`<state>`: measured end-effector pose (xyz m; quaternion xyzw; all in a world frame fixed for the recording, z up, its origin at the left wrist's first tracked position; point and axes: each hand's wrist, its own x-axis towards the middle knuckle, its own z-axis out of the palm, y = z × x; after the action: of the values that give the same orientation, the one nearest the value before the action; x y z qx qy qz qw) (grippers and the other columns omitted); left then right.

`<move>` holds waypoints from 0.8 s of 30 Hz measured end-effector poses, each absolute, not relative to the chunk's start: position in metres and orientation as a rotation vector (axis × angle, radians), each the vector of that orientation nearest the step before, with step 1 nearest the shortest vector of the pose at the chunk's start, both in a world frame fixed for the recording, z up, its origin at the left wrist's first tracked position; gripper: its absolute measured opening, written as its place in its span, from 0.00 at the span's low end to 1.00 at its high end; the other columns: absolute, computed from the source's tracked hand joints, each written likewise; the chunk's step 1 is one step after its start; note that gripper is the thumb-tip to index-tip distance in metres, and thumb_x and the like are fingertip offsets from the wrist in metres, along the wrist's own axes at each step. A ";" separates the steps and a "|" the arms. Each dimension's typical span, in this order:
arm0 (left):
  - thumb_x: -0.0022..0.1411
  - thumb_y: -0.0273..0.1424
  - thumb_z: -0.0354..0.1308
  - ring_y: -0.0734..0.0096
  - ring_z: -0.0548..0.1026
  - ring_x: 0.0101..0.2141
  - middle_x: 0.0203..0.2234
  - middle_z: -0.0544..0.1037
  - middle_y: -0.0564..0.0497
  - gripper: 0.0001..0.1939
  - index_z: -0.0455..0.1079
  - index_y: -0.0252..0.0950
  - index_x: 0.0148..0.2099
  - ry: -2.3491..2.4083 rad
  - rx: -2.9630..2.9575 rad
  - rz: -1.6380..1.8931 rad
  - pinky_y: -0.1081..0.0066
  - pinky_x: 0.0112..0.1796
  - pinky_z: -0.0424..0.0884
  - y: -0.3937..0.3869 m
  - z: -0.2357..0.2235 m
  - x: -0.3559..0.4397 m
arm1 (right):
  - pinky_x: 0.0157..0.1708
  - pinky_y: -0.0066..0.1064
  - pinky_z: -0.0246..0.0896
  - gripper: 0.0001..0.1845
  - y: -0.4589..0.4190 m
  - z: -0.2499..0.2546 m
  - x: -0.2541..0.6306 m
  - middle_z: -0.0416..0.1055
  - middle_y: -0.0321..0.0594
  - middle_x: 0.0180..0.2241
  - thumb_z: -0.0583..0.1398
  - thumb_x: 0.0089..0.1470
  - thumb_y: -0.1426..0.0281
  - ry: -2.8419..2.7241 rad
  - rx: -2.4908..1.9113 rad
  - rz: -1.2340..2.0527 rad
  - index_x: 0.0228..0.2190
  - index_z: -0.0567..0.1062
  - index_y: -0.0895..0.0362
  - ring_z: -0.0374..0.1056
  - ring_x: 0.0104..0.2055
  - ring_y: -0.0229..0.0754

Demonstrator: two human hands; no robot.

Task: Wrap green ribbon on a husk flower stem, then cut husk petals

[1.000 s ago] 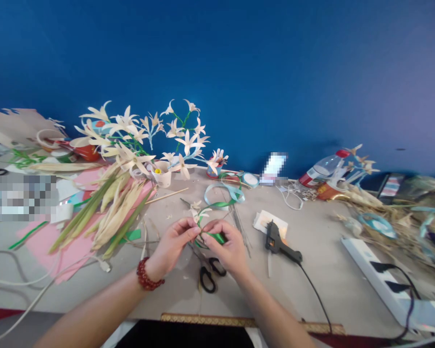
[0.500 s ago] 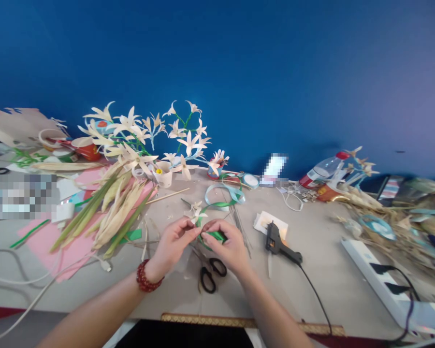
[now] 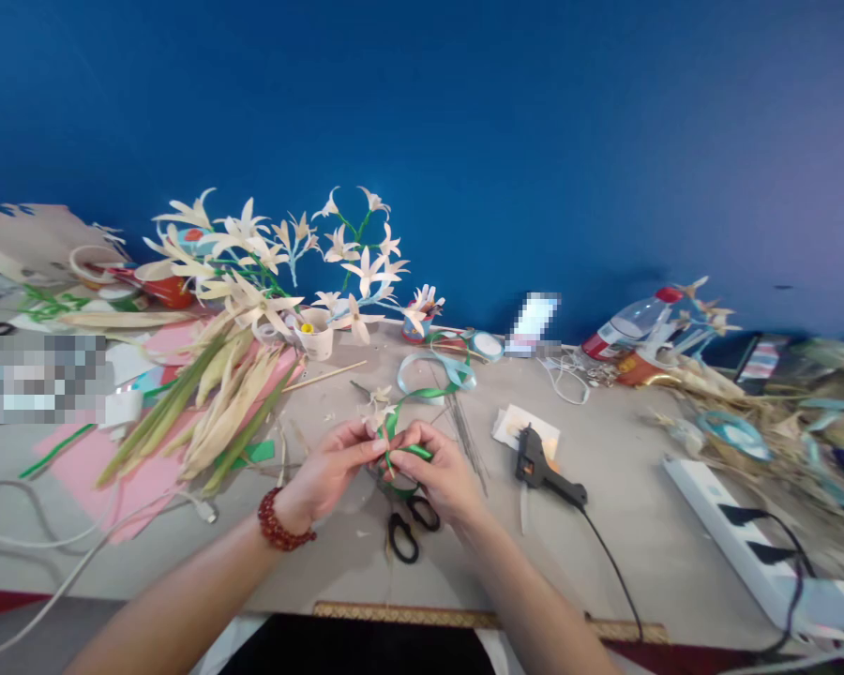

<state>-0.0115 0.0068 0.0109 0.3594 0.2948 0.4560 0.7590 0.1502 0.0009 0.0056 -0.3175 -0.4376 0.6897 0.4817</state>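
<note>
In front of me, my left hand (image 3: 334, 472) and my right hand (image 3: 440, 472) meet, fingertips nearly touching. A narrow green ribbon (image 3: 422, 398) runs from the coil behind down between them. My right thumb and fingers pinch it, with a green loop crossing at the fingertips. My left hand is closed in a pinch on a small cream flower (image 3: 381, 422), whose pale petals show just above the fingers; its stem is mostly hidden. Below the hands lie black-handled scissors (image 3: 403, 537), blades partly covered.
A hot glue gun (image 3: 545, 469) lies to the right, its cord trailing to the front edge. Corn husks (image 3: 215, 403) are heaped at left, before cream flowers (image 3: 257, 248) in a paper cup (image 3: 316, 336). Thin wires (image 3: 466, 436) lie behind my right hand. A power strip (image 3: 731, 544) is far right.
The green ribbon now shows as a raised loop between my fingertips, where it lay lower before. Both hands stay close together, almost in place.
</note>
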 end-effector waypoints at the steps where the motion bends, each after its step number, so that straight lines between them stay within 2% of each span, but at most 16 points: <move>1: 0.54 0.31 0.65 0.74 0.72 0.27 0.25 0.74 0.53 0.07 0.71 0.33 0.32 0.634 0.767 0.998 0.73 0.33 0.68 0.007 0.011 -0.011 | 0.29 0.30 0.64 0.14 0.000 0.006 0.150 0.73 0.34 0.27 0.68 0.47 0.66 -1.093 -0.777 1.628 0.25 0.66 0.54 0.69 0.27 0.38; 4: 0.54 0.30 0.66 0.77 0.69 0.28 0.25 0.72 0.55 0.07 0.70 0.34 0.31 0.650 0.720 1.065 0.76 0.32 0.66 0.006 0.008 -0.006 | 0.31 0.31 0.65 0.11 -0.001 0.008 0.150 0.73 0.37 0.28 0.65 0.49 0.68 -1.310 -0.879 1.280 0.24 0.68 0.54 0.70 0.29 0.39; 8: 0.52 0.30 0.67 0.77 0.68 0.29 0.26 0.72 0.55 0.08 0.71 0.34 0.31 0.815 0.787 1.168 0.77 0.33 0.65 0.005 0.003 0.000 | 0.37 0.35 0.67 0.05 -0.002 0.008 0.153 0.76 0.41 0.32 0.60 0.53 0.73 -1.719 -1.006 0.576 0.27 0.69 0.54 0.72 0.35 0.43; 12: 0.52 0.31 0.66 0.76 0.67 0.29 0.25 0.71 0.55 0.08 0.70 0.34 0.31 0.915 0.917 1.200 0.75 0.34 0.65 0.004 0.003 0.002 | 0.36 0.35 0.69 0.06 -0.004 0.007 0.154 0.76 0.44 0.31 0.57 0.55 0.77 -2.011 -0.950 0.125 0.30 0.70 0.54 0.72 0.35 0.44; 19: 0.55 0.33 0.64 0.74 0.67 0.30 0.26 0.70 0.55 0.08 0.69 0.34 0.31 0.973 1.012 1.220 0.75 0.34 0.64 0.003 0.000 0.002 | 0.38 0.35 0.70 0.07 -0.007 0.009 0.152 0.77 0.47 0.32 0.57 0.56 0.78 -2.110 -0.952 -0.108 0.32 0.72 0.56 0.72 0.36 0.45; 22: 0.56 0.33 0.62 0.73 0.67 0.31 0.27 0.70 0.55 0.07 0.69 0.35 0.32 0.969 1.075 1.252 0.74 0.36 0.64 0.003 0.000 0.000 | 0.38 0.35 0.69 0.06 -0.006 0.008 0.151 0.77 0.46 0.33 0.58 0.55 0.78 -2.080 -0.928 -0.029 0.31 0.72 0.55 0.73 0.36 0.45; 24: 0.57 0.33 0.61 0.73 0.66 0.30 0.27 0.70 0.55 0.07 0.69 0.35 0.32 0.961 1.103 1.265 0.74 0.35 0.64 0.003 0.002 -0.001 | 0.38 0.35 0.68 0.05 -0.005 0.009 0.151 0.77 0.44 0.32 0.59 0.55 0.77 -2.004 -0.937 0.144 0.30 0.71 0.55 0.73 0.36 0.45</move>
<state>-0.0010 0.0025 0.0017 0.4695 0.4090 0.5384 0.5678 0.1509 -0.0048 0.0089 -0.3784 -0.8090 0.0582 0.4460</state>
